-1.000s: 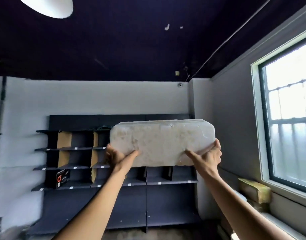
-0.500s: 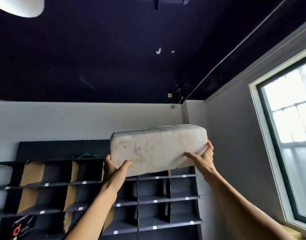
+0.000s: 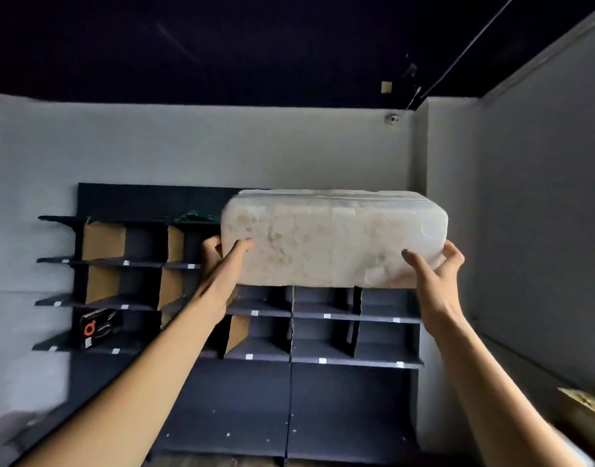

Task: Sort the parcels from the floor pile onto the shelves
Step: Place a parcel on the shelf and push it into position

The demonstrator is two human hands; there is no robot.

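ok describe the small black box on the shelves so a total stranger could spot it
Find the dark shelf unit against the back wall and follow its far-left column down to the lowest shelf. The small black box stands there, the only thing bearing an orange ring; the compartments above it show just brown cardboard dividers.

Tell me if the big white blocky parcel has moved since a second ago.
Yes, up: against the dark shelf unit, two shelf boards show below the big white blocky parcel now, one before.
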